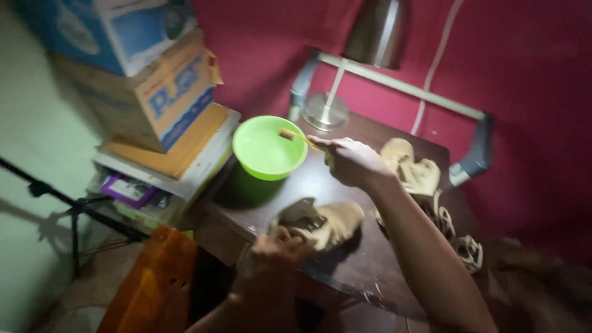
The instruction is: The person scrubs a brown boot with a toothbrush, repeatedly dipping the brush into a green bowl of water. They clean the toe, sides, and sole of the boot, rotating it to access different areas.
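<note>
- right hand (350, 161) clenched on a thin brush (300, 138); its tip rests in the green bowl (269, 148) just beyond the hand, looks like the loading step
- left hand (269, 253) grasping a tan shoe (324, 223), pinning it on the dark surface (345, 271) just ahead of that hand
- more tan shoes (414, 169) lie past the right hand
- next move likely calls for bringing the brush back over the held shoe; keep the shoe steady
</note>
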